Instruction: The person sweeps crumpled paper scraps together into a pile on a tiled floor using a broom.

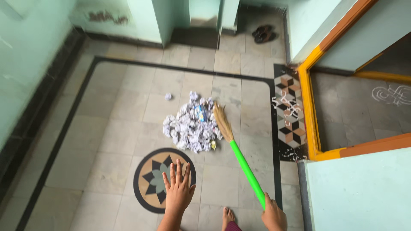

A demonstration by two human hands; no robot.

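Observation:
My right hand [273,215] grips the bright green handle of a broom [245,164] at the lower right. The broom's straw head [222,121] rests against the right side of a heap of crumpled white paper balls [192,126] on the tiled floor. My left hand [177,187] hovers spread and empty over a round floral floor inlay [159,179], fingers apart. One bare foot [227,216] shows between my hands at the bottom edge.
A lone paper ball [168,96] lies up-left of the heap. A doorway with an orange frame [309,115] opens at the right, beside a patterned tile strip [292,115]. Dark sandals [262,33] sit at the far wall. Green walls close in on the left.

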